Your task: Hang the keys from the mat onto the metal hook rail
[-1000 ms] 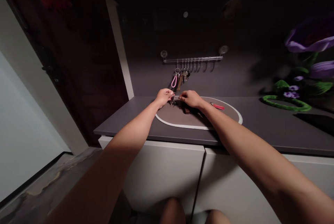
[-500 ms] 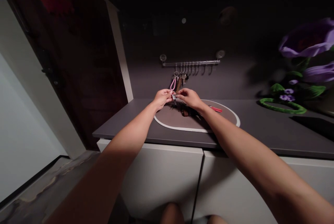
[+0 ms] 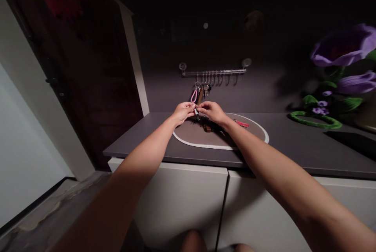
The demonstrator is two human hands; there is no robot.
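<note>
My left hand [image 3: 183, 112] and my right hand [image 3: 213, 112] meet above an oval mat [image 3: 194, 142], fingertips nearly touching. Pinched between them is a small keychain [image 3: 196, 112], with a pale piece and a darker part dangling below; its details are too small to make out. Just behind the hands, a pink looped strap [image 3: 194, 95] and several keys [image 3: 206, 89] hang from a clear hook rail [image 3: 214, 72]. On the mat beneath lie dark items with a brown piece [image 3: 208, 128], partly covered by my right hand.
A red strap-like item [image 3: 242, 123] lies on the mat's right side. The mat rests on a dark grey countertop [image 3: 129, 138] above white cabinet doors [image 3: 182, 201]. Purple artificial flowers [image 3: 346, 48] and a green ring [image 3: 315, 123] stand at the right. A dark door [image 3: 96, 68] is at the left.
Both hands stay in nearly the same place, with small finger movements. The keychain's pale piece has turned and now hangs more tilted. The view has shifted slightly.
</note>
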